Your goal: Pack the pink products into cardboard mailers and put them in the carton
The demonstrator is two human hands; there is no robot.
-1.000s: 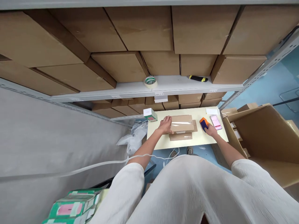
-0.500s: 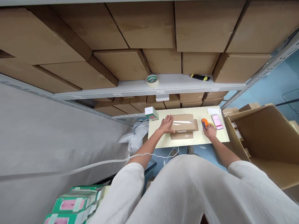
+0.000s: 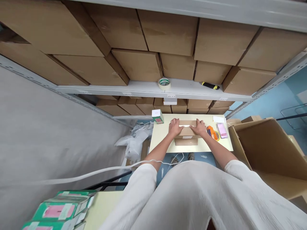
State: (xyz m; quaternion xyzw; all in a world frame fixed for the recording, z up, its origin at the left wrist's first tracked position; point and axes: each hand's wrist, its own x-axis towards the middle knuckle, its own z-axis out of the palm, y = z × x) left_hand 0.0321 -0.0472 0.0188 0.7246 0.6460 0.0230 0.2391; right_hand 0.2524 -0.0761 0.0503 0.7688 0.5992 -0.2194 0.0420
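A small cardboard box with a shiny strip of clear tape along its top lies on the pale yellow table. At its left end, my left hand grips it, thumb on top and fingers toward the far edge. My right hand holds the right end the same way, so both thumbs point inward over the tape. An orange tape dispenser with a yellow roll lies just right of my right hand. A flat cardboard piece shows along the box's near side.
A green and white box stands at the table's back left. A phone and a white slip lie at the right. On the shelf ahead are a tape roll and a cutter. A large open carton stands at right.
My right hand has let go of the tape dispenser and moved left onto the box's right end. My left hand stays at the left end, its thumb now on top. The camera view has shifted slightly.
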